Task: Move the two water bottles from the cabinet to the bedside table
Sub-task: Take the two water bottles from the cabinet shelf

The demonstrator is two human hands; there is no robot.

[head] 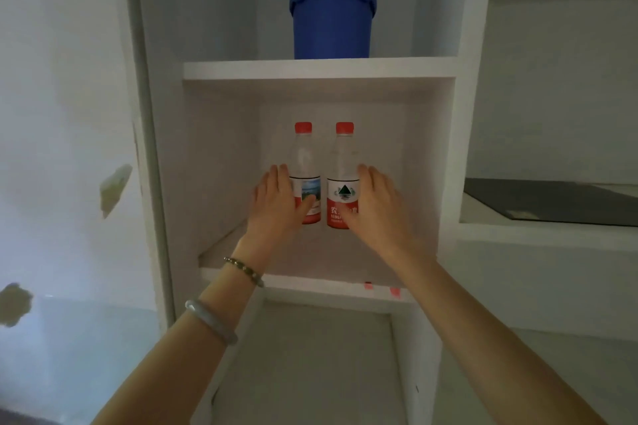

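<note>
Head view, open hands [278,203] [374,202] flanking two red-capped, red-labelled bottles [305,176] [341,179], cabinet [317,69].

1. The white cabinet [445,155] is carrying things on two shelves.
2. The upper shelf [241,68] is bearing a blue lidded bucket [332,21].
3. The lower shelf [324,255] is holding two red-capped water bottles, the left bottle [305,162] and the right bottle [341,166], standing upright just beside each other.

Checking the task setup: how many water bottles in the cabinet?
2. Both stand upright side by side in the middle compartment: the left bottle by the left hand, the right bottle by the right hand. No others show.
</note>
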